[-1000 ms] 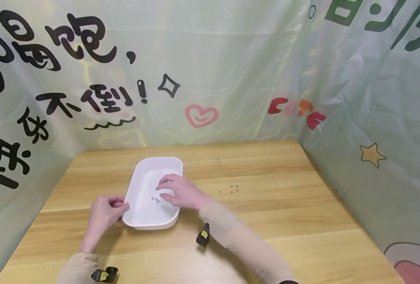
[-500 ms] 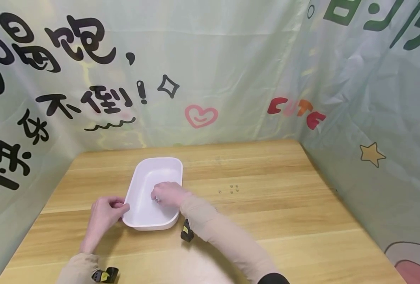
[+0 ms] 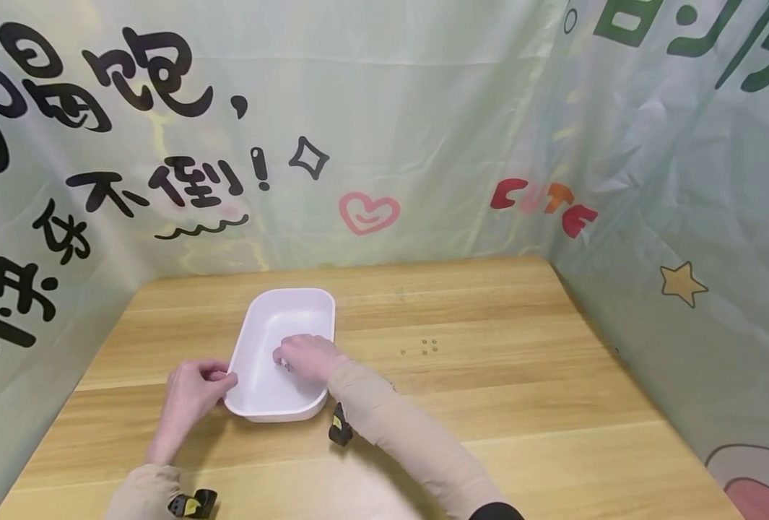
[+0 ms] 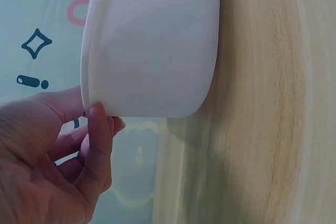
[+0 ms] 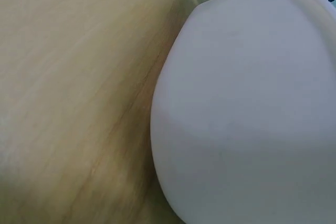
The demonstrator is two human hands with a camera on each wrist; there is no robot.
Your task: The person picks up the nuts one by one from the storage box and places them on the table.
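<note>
A white plastic tub (image 3: 280, 414) stands left of centre on the wooden table. My left hand (image 3: 192, 390) pinches its left rim; in the left wrist view the thumb and fingers of that left hand (image 4: 63, 156) grip the corner of the tub (image 4: 152, 51). Reaching over the right wall, my right hand (image 3: 309, 357) is down inside the tub, its fingers bent toward the floor. Right at the fingertips show a few tiny shiny pieces (image 3: 287, 367), partly covered by the hand; I cannot tell if one is pinched. The tub's wall (image 5: 241, 93) hides the right fingers in the right wrist view.
Several tiny ring-like pieces (image 3: 429, 347) lie on the table (image 3: 520, 404) to the right of the tub. One more small piece (image 3: 393, 386) sits close by the right sleeve. Printed cloth (image 3: 423, 130) hangs behind the table and along its sides.
My right hand has moved down and left into the tub, its spread fingers now bent at the tiny pieces. The left hand keeps its grip on the rim.
</note>
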